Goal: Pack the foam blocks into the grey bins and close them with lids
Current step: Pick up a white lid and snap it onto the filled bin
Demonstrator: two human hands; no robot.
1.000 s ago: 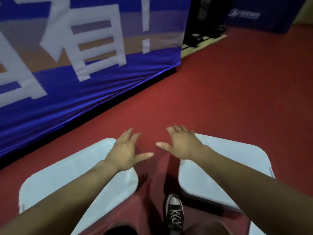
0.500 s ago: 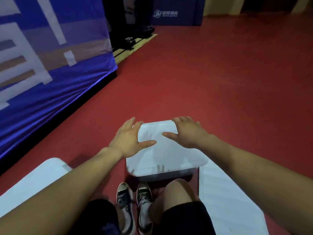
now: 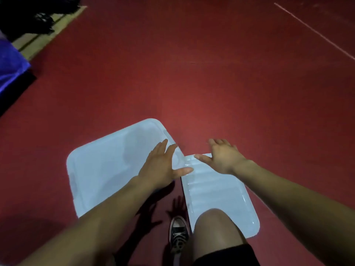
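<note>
Floor: A red floor (image 3: 211, 83) fills the view, with a thin white line (image 3: 315, 33) crossing the far right, and a blue cloth (image 3: 11, 68) beside a pale wooden strip (image 3: 38, 41) at the far left.
Lids: Two pale lids lie near the person. The left lid (image 3: 103, 169) sits askew, and its right edge meets the far left corner of the ribbed right lid (image 3: 215, 194).
Left hand: The left hand (image 3: 161, 166) is released, with its fingers straight and spread above the right edge of the left lid.
Right hand: The right hand (image 3: 222, 158) is also released and grasps nothing. It is spread over the far end of the right lid, its fingertips out past the edge.
Step in hand: Probably reaching to take one lid or to press it down.
Doing it well: Settle on one lid and take it by two opposite edges. Keep it level, line its corners up with the rim below, then press each corner flat.
Hidden: No grey bins or foam blocks show, and it cannot be told whether a bin sits under either lid. A bare knee (image 3: 215, 227) covers the near end of the right lid, with a black shoe (image 3: 178, 235) just to its left. The left forearm covers the near right part of the left lid. It is unclear whether either palm touches plastic.
</note>
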